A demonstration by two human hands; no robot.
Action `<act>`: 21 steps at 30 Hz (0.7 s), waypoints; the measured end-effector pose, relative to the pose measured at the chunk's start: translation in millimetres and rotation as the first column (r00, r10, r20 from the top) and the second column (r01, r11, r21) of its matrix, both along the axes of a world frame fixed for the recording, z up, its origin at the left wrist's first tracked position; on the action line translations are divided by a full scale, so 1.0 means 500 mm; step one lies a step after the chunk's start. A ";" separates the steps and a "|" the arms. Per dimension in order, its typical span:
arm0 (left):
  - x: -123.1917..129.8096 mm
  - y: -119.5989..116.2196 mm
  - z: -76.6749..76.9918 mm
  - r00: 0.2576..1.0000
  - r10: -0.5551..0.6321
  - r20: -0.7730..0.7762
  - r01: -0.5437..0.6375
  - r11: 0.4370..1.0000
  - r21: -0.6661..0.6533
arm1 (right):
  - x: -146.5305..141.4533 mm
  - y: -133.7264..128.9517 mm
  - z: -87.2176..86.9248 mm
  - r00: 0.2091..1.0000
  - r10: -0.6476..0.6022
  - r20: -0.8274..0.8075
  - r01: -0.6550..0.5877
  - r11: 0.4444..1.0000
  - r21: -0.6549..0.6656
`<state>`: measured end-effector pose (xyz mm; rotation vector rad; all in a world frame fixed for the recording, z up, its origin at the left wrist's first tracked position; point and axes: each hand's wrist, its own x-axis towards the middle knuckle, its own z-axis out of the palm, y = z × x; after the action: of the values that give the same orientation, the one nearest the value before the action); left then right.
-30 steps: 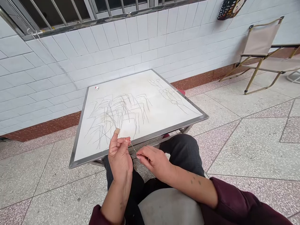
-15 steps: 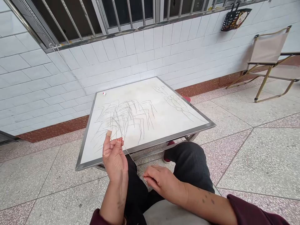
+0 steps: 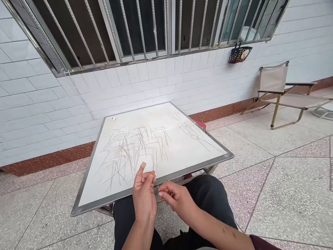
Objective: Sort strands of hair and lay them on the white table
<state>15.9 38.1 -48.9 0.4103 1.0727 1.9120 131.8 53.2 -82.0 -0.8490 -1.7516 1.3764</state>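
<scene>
A: What is the surface, and what stands around it?

B: A white table [image 3: 182, 159] with a grey metal rim; bent strands [image 3: 141, 137] lie tangled over its left half, looped strands [image 3: 195, 137] near its right edge, and a small white-and-red bit [image 3: 113, 119] by the far left corner; behind is a tiled wall [image 3: 171, 81] with a barred window [image 3: 139, 31], a dark basket [image 3: 236, 55] hanging at its lower right; a folding chair [image 3: 273, 80] stands on the speckled floor [image 3: 286, 198].

A: And the hands?

B: The left hand [image 3: 144, 196] pinches a fine strand [image 3: 156, 182] between thumb and fingers at the table's near edge, tape [image 3: 143, 165] on one raised finger; the right hand [image 3: 174, 195], just beside, has thumb and finger closed on the strand lower down.

A: What is hard to see?

B: The fine strand's ends, too thin to trace; a red thing [image 3: 201, 125], mostly hidden behind the table; the right sleeve [image 3: 261, 243], cut off below; the window's top, cropped.
</scene>
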 end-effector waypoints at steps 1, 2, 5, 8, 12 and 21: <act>0.001 0.006 0.001 1.000 -0.015 -0.012 0.015 1.000 -0.014 | 0.001 0.007 -0.004 1.000 -0.008 -0.013 0.007 0.999 -0.041; 0.000 0.010 0.001 0.999 -0.040 -0.025 0.039 0.999 -0.032 | 0.004 0.017 -0.007 0.999 -0.021 -0.024 0.019 0.997 -0.078; -0.005 0.015 -0.012 0.982 -0.176 -0.064 0.167 0.977 -0.134 | 0.021 0.081 -0.012 0.996 -0.090 -0.027 0.086 0.988 -0.126; -0.031 0.004 -0.044 0.952 -0.244 -0.186 0.196 0.950 -0.244 | 0.041 0.192 -0.014 0.975 -0.214 0.059 0.217 0.976 -0.038; -0.114 -0.021 -0.080 0.873 -0.026 -0.487 -0.104 0.966 -0.238 | 0.056 0.366 -0.012 0.921 -0.345 0.180 0.343 0.938 0.043; -0.364 -0.061 -0.104 0.289 0.264 -0.920 -0.839 0.532 -0.111 | -0.011 0.672 -0.014 0.825 -0.395 0.404 0.412 0.910 0.047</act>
<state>-165.8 7.6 -100.8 0.6241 2.7894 1.7729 126.2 389.0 -89.0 -1.5235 -1.7026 0.9999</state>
